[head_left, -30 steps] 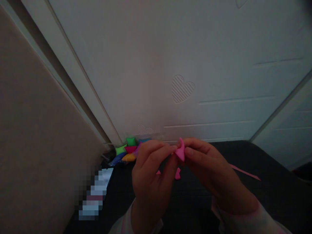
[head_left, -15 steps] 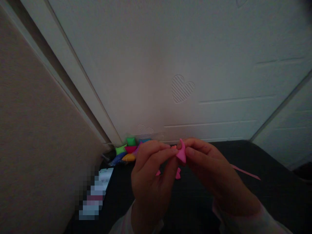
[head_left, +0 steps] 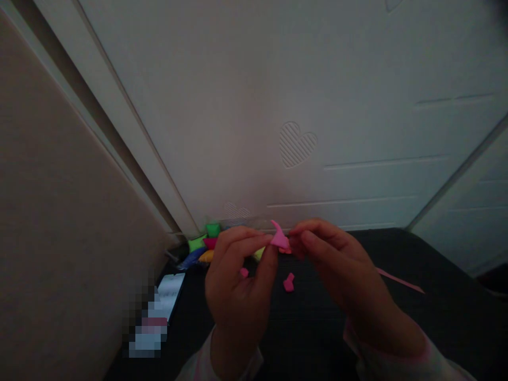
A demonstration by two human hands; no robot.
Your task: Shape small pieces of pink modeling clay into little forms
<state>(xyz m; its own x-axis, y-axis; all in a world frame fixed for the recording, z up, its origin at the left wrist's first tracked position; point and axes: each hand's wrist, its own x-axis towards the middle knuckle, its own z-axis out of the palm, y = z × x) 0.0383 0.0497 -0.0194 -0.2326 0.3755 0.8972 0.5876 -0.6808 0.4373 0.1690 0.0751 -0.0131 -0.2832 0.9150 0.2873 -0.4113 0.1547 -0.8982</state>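
I see left hand (head_left: 238,288) pinching pink piece (head_left: 280,241); right hand (head_left: 341,264) at piece's 3 o'clock, can't tell if closed. Left hand partly hides colored packets (head_left: 196,244), its 10 o'clock.

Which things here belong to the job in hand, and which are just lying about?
In the job:
- pink piece, pinched by the left hand
- right hand, close beside it
- likely the pink lump on the table, similar in colour

Apparently just lying about:
- coloured packets
- pink strip
- phone or sheet, partly pixelated
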